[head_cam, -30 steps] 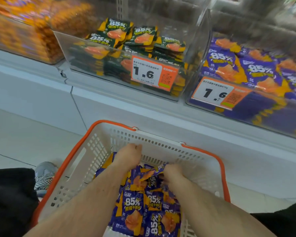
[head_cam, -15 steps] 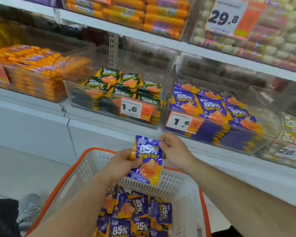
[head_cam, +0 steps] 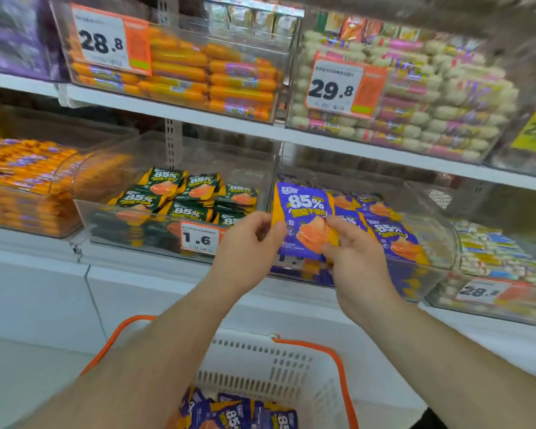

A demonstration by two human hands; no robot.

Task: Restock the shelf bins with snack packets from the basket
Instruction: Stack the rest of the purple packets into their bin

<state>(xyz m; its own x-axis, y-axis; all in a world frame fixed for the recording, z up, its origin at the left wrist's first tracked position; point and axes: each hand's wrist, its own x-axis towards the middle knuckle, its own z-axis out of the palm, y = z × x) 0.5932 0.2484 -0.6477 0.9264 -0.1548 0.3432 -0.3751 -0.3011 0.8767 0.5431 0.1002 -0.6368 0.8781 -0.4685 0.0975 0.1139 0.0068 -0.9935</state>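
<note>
Restocking under way, far from finished.
Both hands, left hand and right hand, pinch one purple packet at the purple bin; more packets wait in the basket.

We see two bare forearms that enter from the bottom edge, and no sleeve covers them anywhere in the view. The left hand has no ring, no glove and no bracelet that we can see, and its wrist has no watch. The right hand is also bare, with no ring or band on the wrist. The fingernails look short, but they are blurred. At the bottom right corner we see a small piece of black clothing; we cannot tell which garment it is.
</note>
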